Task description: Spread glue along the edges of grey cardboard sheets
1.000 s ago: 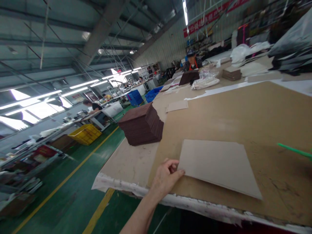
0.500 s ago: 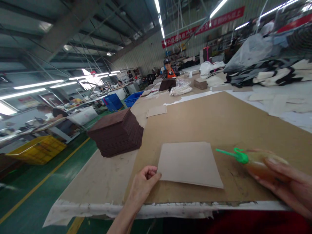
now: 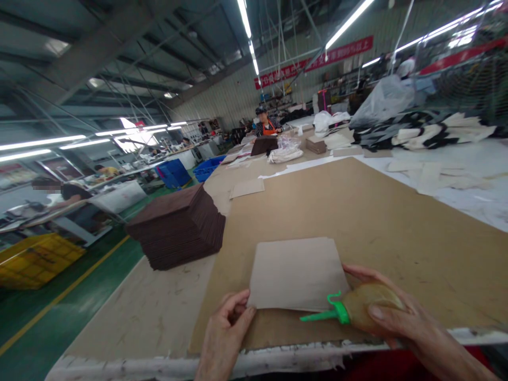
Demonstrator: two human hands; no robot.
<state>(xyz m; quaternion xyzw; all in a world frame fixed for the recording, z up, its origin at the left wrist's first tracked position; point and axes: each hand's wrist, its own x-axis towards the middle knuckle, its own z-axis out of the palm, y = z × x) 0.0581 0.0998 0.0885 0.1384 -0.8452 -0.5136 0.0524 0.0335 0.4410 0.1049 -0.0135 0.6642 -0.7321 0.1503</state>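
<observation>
looking down a long factory table. left hand at the near left corner of a grey card, grip pinching that corner between thumb and curled fingers. grey card flat on a big brown board, close to the table's front edge, straight ahead. right hand by the card's near right corner, grip wrapped round a glue bottle held on its side. green nozzle pointing left along the card's near edge; touching or not, cannot tell. stack of dark brown sheets to the left, apart from the card. far end: a person in an orange apron. blue crates and a yellow crate at left.
</observation>
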